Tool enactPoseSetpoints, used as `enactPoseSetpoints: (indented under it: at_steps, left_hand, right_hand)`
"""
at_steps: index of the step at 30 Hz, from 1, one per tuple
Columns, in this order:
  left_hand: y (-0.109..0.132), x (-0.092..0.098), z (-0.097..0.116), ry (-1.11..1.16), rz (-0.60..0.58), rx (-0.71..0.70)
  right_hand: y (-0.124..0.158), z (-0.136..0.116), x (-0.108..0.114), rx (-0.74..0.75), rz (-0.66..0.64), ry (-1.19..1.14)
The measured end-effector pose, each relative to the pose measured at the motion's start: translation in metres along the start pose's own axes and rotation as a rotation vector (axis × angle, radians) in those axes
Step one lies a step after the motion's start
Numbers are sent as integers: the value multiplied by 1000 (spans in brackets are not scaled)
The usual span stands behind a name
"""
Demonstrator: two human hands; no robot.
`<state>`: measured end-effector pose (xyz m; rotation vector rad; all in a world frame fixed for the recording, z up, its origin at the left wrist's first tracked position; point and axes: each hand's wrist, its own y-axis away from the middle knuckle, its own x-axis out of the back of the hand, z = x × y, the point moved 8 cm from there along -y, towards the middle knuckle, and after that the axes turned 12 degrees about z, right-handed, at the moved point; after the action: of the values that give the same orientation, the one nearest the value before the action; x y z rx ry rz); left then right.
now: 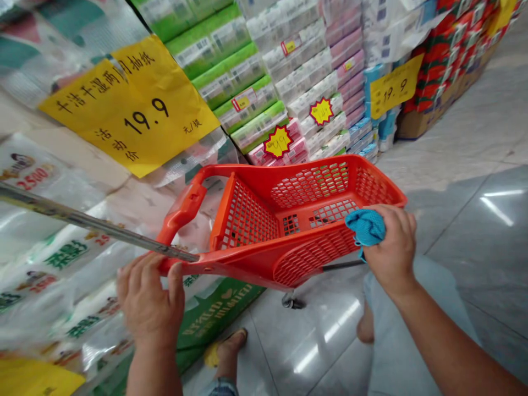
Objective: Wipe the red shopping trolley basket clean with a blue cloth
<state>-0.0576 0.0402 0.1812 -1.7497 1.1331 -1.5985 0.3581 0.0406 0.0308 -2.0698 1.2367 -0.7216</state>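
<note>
A red plastic shopping cart (243, 267), shaped like a long basket with mesh sides, stands in front of me. Nothing lies inside its basket. My left hand (150, 300) is closed round the corner by its handle (183, 212), with the thumb along the side. Just above those fingers, a thin metal pole (82, 220) runs in from the left edge and ends at the cart's side; whether I touch it I cannot tell. My right hand (394, 247) grips a bunched blue cloth (366, 226) against the cart's near rim, towards its far end.
Stacked tissue packs (231, 44) line the far side, with yellow price signs (132, 104) in front. Large white paper packs (61, 253) fill the left. Red packs (441, 55) sit on cardboard at the back right. A foot in a yellow shoe (225, 349) stands on the tiled floor (325, 335).
</note>
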Motion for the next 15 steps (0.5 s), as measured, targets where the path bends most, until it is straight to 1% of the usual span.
enactPoseSetpoints:
  at_steps: [2, 5, 6, 7, 8, 9, 10, 11, 13, 14, 15]
  left_hand:
    - [-3, -6, 0, -60, 17, -33]
    - [-7, -15, 11, -78, -30, -128]
    - [-8, -15, 14, -85, -45, -154]
    - [-10, -15, 17, -91, -63, -179]
    - [-12, -14, 19, -94, -85, -201]
    - [-14, -12, 22, -93, -95, -225]
    - [-17, -9, 25, -87, -96, -253]
    - [-19, -5, 30, -76, -85, -285]
    - [-25, 3, 40, -53, -42, -346]
    - [-27, 6, 44, -51, -28, -361]
    - [-30, 7, 48, -53, -35, -367]
  right_hand:
    - [10, -28, -18, -17, -75, -52]
    - [29, -79, -44, 24, -261, -187]
    - [32, -91, -49, 39, -296, -239]
    - [31, -95, -50, 41, -296, -281]
    - [27, -90, -49, 27, -254, -304]
    - [19, -75, -45, 0, -173, -296]
    - [9, -52, -40, -42, -64, -257]
    - [-2, -23, -31, -90, 76, -188]
    - [-21, 40, -20, -207, 308, 17]
    - [-27, 68, -16, -272, 423, 95]
    - [-30, 90, -14, -330, 514, 142]
